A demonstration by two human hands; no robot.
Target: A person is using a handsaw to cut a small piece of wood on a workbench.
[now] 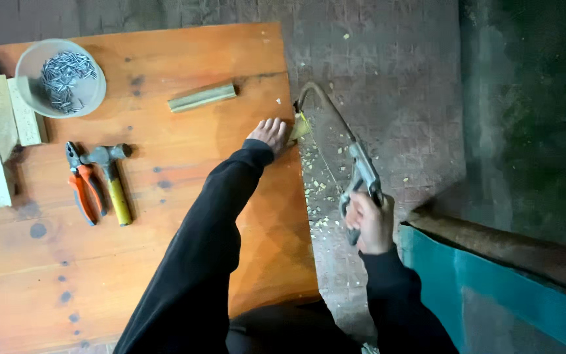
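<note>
While the left hand [268,133] presses flat, fingers spread and close together, on a small wood piece [299,126] at the right edge of the table [165,275], the right hand [368,223] is wrapped tight around the handle of a hacksaw [345,147]; the saw's bowed frame reaches from that grip up to the piece, with its far end right at the wood. The piece juts just over the table edge, mostly hidden under the left fingers, so how deep the cut goes cannot be told; judging by the pale sawdust [316,190] strewn on the floor below the edge, a good deal of sawing looks done; the piece appears not yet parted, since the saw meets it where the hand holds it.

A longer strip of wood [202,97] lies apart on the table, uncut as far as shows; pale blocks [1,124] are stacked at the left edge. The one container is a clear round bowl [29,72] near the top left corner; it holds a heap of grey nails [67,75], filling it only partly. Below it lie red-handled pliers [85,187] and a hammer [111,177] with a yellow handle, side by side, touching neither hand.
</note>
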